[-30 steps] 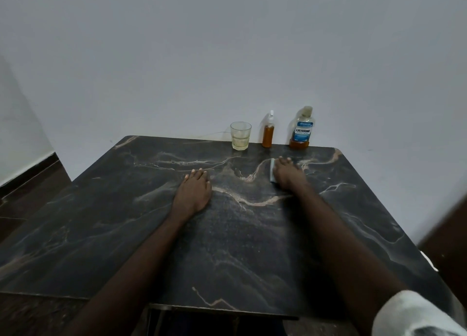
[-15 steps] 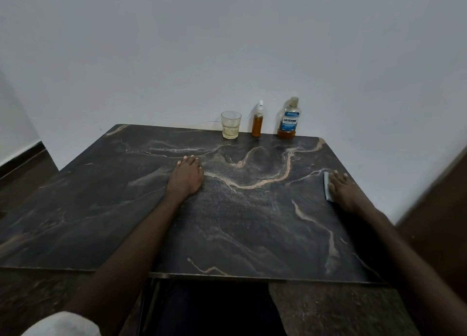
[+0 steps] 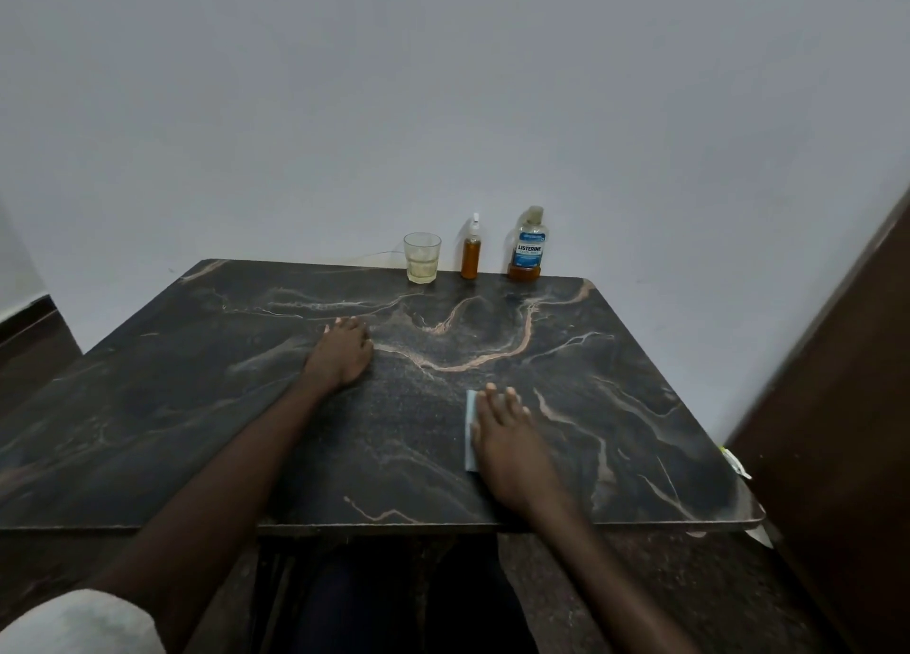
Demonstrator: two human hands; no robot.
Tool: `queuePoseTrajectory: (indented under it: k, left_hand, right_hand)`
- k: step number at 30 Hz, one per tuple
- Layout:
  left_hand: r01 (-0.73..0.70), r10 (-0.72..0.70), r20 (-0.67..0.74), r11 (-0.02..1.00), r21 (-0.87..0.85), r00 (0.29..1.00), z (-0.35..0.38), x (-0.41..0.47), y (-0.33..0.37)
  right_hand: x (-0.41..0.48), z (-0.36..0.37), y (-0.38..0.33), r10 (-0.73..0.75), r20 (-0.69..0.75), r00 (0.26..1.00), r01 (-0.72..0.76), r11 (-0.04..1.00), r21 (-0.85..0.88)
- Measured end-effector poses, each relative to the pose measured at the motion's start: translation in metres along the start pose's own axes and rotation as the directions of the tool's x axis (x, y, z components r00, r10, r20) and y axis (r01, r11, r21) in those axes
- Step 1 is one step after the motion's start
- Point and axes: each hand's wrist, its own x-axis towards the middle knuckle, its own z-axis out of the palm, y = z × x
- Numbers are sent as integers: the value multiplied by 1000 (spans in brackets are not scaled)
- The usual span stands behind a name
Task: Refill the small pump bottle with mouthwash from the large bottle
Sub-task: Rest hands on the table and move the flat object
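The large mouthwash bottle [image 3: 528, 243], clear with a blue label and a little amber liquid at its bottom, stands at the table's far edge. Just left of it stands the small pump bottle [image 3: 470, 252], filled with amber liquid and topped by a white nozzle. My left hand [image 3: 341, 352] rests flat on the dark marble table [image 3: 197, 407], fingers together, holding nothing. My right hand [image 3: 504, 439] lies flat on a pale blue cloth [image 3: 471, 429] near the table's front middle, pressing it down. Both hands are well short of the bottles.
A clear glass [image 3: 422, 258] with a little pale liquid stands left of the small pump bottle. A white wall rises right behind the table. A dark wooden panel [image 3: 837, 432] stands at the right, with a small white scrap [image 3: 737, 462] by the table's right edge.
My right hand has swept the cloth from the far middle out to the right edge, then back toward the front middle. The left hand has stayed in place.
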Motion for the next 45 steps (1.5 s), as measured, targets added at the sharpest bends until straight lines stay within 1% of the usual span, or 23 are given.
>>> queuePoseTrajectory:
  k: [3, 5, 7, 8, 10, 11, 12, 14, 15, 17, 19, 22, 24, 30, 34, 42, 45]
  left_hand:
    - [-43, 43, 3, 998, -44, 999, -7, -18, 10]
    - [-65, 62, -32, 991, -114, 998, -12, -36, 24]
    - [-64, 50, -95, 985, -161, 994, -15, -54, 38]
    - [-66, 42, -136, 983, -172, 990, -18, -63, 47]
    - [-108, 74, -182, 977, -182, 980, -20, -85, 65]
    - [-138, 107, -178, 975, -172, 978, -19, -97, 75]
    - [-169, 144, -167, 974, -149, 975, -18, -110, 85]
    - [-212, 200, -132, 973, -87, 971, -10, -135, 106]
    - [-220, 215, -100, 975, -42, 971, -5, -146, 115]
    - [-220, 222, -16, 973, 71, 975, 4, -163, 130]
    - [-207, 207, 13, 968, 145, 978, 17, -169, 135]
    - [-169, 174, -22, 975, 145, 985, 25, -168, 133]
    - [-159, 161, -4, 977, 143, 987, 27, -164, 130]
    - [-79, 72, 47, 983, 165, 996, 14, -131, 117]
    - [-15, 8, 45, 988, 157, 999, 5, -92, 96]
    - [40, -51, 54, 979, 198, 997, 1, -7, 58]
    - [60, -74, 61, 978, 200, 995, 4, 22, 47]
  right_hand:
    - [17, 13, -40, -44, 8, 999, 44, 999, 14]
    - [27, 19, -58, -76, -5, 997, 76, 996, 45]
    - [33, 18, -65, -101, -19, 995, 102, 990, 99]
    - [34, 15, -64, -117, -35, 993, 121, 980, 157]
    - [34, 3, -53, -104, -56, 993, 116, 935, 334]
    - [32, -3, -43, -72, -80, 994, 97, 920, 380]
    - [32, -7, -30, -25, -121, 992, 70, 920, 385]
    - [29, -14, 1, 61, -191, 980, 4, 945, 327]
    - [26, -17, 15, 77, -212, 974, -12, 955, 295]
    - [19, -22, 40, 74, -224, 972, -15, 967, 254]
    - [11, -24, 56, 37, -201, 979, 8, 976, 219]
    - [4, -21, 61, -33, -159, 987, 57, 987, 153]
    - [4, -18, 56, -59, -123, 991, 71, 993, 97]
    - [15, -10, 43, -24, -25, 999, 25, 1000, 16]
    - [30, -10, 35, -29, 11, 1000, 29, 1000, 12]
    - [91, -9, 22, -77, 65, 995, 76, 997, 29]
    - [107, -8, 20, -100, 53, 994, 97, 994, 48]
